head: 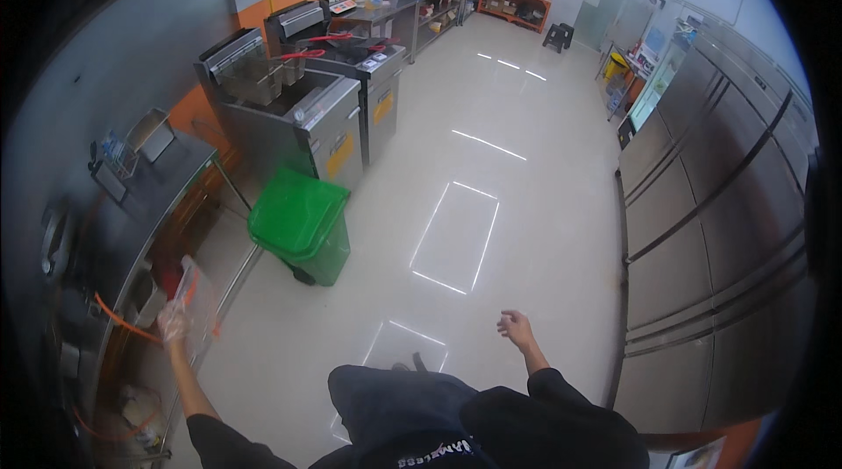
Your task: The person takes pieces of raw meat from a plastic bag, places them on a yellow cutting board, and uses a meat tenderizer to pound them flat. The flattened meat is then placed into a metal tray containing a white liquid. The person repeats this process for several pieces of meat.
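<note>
My left hand [174, 324], in a thin clear plastic glove, is at the left beside the steel table and grips a clear plastic bag or sheet [202, 311] with orange parts showing on or in it. My bare right hand [514, 327] hangs over the tiled floor with its fingers loosely curled and apart, holding nothing. Ahead of my left hand stands a green lidded wheelie bin [299, 212]. An orange hose [125, 323] curves at the table's edge, close to my left wrist.
Steel deep fryers [329, 120] with red-handled baskets stand beyond the bin. A steel table [164, 186] runs along the left wall. Tall steel refrigerators [697, 225] line the right side. Black stools [558, 36] and an orange shelf [515, 0] are at the far end.
</note>
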Tool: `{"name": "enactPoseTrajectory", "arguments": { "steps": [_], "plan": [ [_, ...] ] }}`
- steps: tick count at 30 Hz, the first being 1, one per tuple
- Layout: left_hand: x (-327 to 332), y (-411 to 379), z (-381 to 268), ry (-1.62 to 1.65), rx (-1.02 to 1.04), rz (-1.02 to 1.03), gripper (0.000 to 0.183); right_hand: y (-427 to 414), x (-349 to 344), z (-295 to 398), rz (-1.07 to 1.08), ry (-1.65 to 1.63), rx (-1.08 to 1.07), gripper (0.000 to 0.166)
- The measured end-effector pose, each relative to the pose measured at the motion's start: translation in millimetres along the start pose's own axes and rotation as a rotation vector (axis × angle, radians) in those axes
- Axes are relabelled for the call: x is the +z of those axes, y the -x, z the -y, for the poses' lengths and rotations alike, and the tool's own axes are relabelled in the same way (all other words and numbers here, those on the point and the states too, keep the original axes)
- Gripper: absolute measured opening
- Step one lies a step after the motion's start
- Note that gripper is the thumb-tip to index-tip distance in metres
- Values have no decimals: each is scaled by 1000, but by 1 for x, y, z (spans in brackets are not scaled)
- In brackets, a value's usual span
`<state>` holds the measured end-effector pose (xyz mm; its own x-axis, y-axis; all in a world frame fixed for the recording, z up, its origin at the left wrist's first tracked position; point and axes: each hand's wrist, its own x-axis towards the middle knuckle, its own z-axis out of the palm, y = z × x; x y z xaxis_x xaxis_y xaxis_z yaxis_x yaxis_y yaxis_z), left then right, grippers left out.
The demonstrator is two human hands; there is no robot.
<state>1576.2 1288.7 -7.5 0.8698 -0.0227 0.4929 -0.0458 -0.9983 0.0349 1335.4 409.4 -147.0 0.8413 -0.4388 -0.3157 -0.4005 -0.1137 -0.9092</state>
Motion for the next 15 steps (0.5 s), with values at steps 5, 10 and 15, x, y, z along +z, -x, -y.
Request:
{"name": "enactPoseTrajectory", "arguments": {
  "steps": [5, 10, 15],
  "plan": [
    [126, -40, 48, 269, -283, 32, 16, -56, 36, 12, -44, 414, -208, 33],
    [206, -84, 132, 379, -161, -41, 28, -31, 140, -46, -46, 643, 176, 29],
    [298, -169, 132, 428, -262, 102, 30, -4, 250, -18, 184, 438, 854, 25]
  ]
}}
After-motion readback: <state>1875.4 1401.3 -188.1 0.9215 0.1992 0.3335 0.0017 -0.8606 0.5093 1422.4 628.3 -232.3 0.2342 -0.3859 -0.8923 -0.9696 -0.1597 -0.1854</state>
